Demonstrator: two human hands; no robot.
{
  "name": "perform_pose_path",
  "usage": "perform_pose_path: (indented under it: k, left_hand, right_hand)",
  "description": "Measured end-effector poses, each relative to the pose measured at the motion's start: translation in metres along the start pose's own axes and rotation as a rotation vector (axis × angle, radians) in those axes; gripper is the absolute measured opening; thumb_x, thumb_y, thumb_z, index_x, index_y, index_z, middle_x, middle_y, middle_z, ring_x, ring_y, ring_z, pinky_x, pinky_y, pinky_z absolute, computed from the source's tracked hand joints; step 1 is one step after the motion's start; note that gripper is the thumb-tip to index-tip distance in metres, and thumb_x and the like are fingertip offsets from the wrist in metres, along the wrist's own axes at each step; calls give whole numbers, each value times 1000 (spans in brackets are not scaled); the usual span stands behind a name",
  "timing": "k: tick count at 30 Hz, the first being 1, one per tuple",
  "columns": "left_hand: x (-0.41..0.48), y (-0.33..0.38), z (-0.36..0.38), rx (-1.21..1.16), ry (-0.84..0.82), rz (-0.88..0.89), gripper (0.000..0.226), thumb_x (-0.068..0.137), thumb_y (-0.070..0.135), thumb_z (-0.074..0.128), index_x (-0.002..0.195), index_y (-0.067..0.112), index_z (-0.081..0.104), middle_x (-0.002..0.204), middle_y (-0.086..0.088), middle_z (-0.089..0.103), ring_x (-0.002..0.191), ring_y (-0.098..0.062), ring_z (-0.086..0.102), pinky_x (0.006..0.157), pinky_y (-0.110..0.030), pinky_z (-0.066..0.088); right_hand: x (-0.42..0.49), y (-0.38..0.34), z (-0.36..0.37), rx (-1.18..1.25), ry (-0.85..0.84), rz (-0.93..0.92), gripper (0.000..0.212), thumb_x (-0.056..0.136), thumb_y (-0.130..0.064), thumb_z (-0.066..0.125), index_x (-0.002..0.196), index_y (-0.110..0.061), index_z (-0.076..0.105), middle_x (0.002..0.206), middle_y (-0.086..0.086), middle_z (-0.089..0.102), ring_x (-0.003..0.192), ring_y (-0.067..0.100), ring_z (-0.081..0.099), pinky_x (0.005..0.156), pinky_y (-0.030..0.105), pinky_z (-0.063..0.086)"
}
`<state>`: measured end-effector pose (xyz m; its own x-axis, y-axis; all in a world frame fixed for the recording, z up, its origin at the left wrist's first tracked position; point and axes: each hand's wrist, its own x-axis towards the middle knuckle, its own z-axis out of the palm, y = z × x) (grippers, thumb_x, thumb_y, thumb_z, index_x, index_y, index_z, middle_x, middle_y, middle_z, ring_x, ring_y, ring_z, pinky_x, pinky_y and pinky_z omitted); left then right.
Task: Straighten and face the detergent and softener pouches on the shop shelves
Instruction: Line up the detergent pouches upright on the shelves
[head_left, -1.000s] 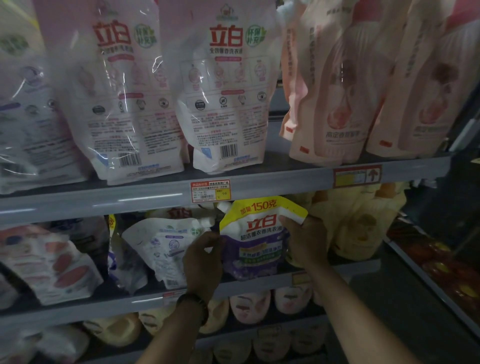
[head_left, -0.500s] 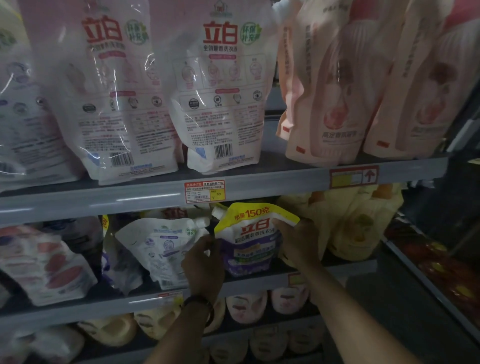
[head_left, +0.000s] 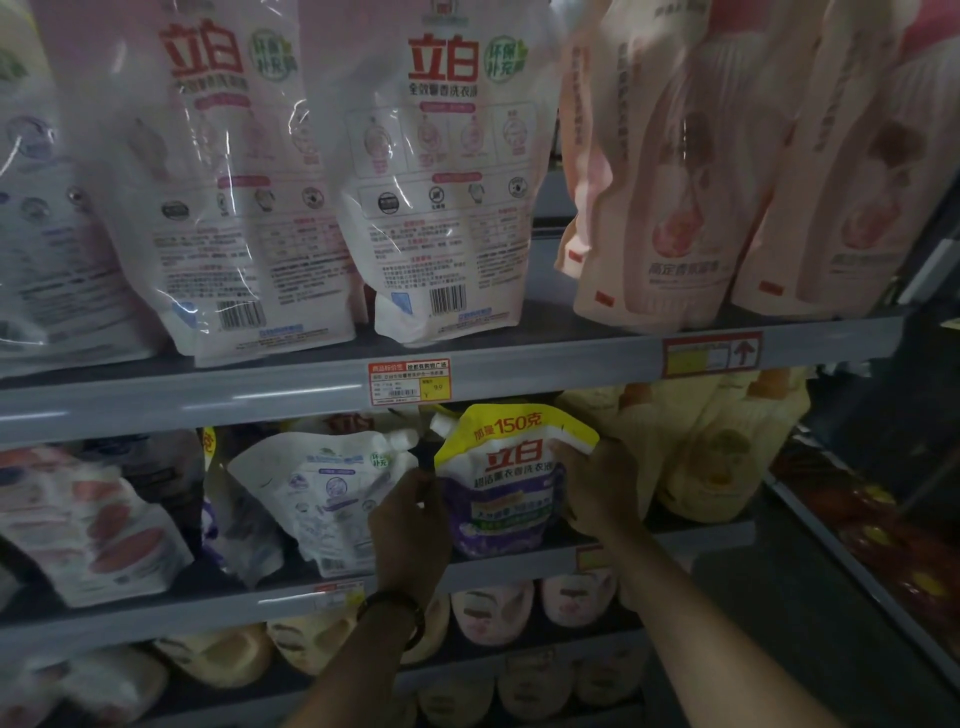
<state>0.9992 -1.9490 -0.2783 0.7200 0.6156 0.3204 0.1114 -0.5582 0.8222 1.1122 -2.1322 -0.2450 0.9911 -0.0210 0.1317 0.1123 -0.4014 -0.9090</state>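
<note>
Purple-and-yellow pouch (head_left: 501, 483), standing on the shelf (head_left: 208, 616) just below the price tag (head_left: 409, 382), is gripped at its edges by left hand (head_left: 410, 519) and right hand (head_left: 597, 488); released off-balance, its soft base could slump forward, toppling off the lip.
</note>
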Motion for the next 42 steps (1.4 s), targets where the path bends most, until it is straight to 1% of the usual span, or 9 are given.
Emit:
perform_pose_path:
  k: [7, 11, 15, 19, 23, 28, 34, 38, 42]
  left_hand:
    - [3, 1, 1, 5, -44, -23, 20, 108, 17, 59, 94, 27, 69, 79, 17, 68, 65, 8, 61, 67, -4, 46]
    - [-1, 1, -3, 22, -47, -15, 18, 107, 19, 61, 109, 22, 79, 86, 13, 74, 64, 11, 60, 61, -5, 47]
    - [-8, -3, -9, -5, -51, -63, 17, 105, 19, 63, 111, 26, 78, 96, 17, 70, 75, 11, 63, 65, -1, 45]
    - [-11, -15, -12, 5, -54, -147, 16, 105, 24, 63, 98, 26, 77, 91, 14, 75, 86, -5, 72, 73, -19, 53]
    - [-21, -29, -19, -12, -8, -203, 17, 105, 29, 63, 92, 31, 75, 81, 13, 76, 78, -4, 73, 71, -32, 58]
    - [-30, -44, -33, 18, 16, -272, 12, 105, 32, 63, 97, 32, 72, 89, 12, 75, 82, -9, 72, 77, -41, 60]
    - [-24, -69, -65, 51, 143, -316, 13, 103, 32, 68, 113, 25, 67, 109, 3, 71, 94, -19, 68, 78, -33, 49]
    - [-14, -73, -93, -38, 177, -380, 32, 102, 30, 70, 128, 16, 60, 120, -3, 68, 105, -24, 65, 85, -40, 52]
    - [-6, -84, -110, -91, 71, -212, 44, 103, 32, 65, 145, 33, 51, 134, 2, 67, 111, -20, 70, 83, -37, 59]
  right_hand:
    - [4, 8, 5, -26, 0, 17, 44, 97, -33, 73, 75, 4, 66, 69, 14, 73, 64, 29, 73, 65, 57, 61]
    - [-4, 4, 4, -83, 52, -25, 43, 99, -36, 71, 70, -6, 63, 68, 6, 72, 65, 21, 73, 63, 48, 63]
    - [-10, 5, 3, -74, 96, -58, 33, 96, -52, 67, 89, -19, 67, 88, -3, 75, 83, 16, 75, 72, 39, 62]
    - [-18, 11, -1, -120, 148, -128, 37, 94, -55, 56, 102, -20, 62, 94, -1, 69, 88, 21, 69, 75, 44, 59]
    - [-33, 11, -6, -71, 238, -130, 35, 94, -38, 73, 99, -7, 56, 97, 10, 57, 91, 26, 58, 73, 35, 47]
    - [-49, 2, 4, -2, 94, -91, 20, 96, -17, 69, 93, -13, 50, 81, -1, 57, 73, 9, 60, 60, 12, 39]
    - [-81, -9, 44, -46, -166, -186, 11, 99, -24, 69, 96, -26, 59, 94, -11, 65, 87, 0, 62, 70, 15, 48]
    - [-109, -22, 72, 1, -326, -115, 5, 100, -25, 68, 101, -26, 63, 98, -11, 66, 91, 1, 63, 81, 34, 56]
    - [-128, -37, 93, 62, -376, -86, 3, 100, -17, 68, 102, -16, 66, 96, -9, 69, 88, -3, 64, 76, 22, 52]
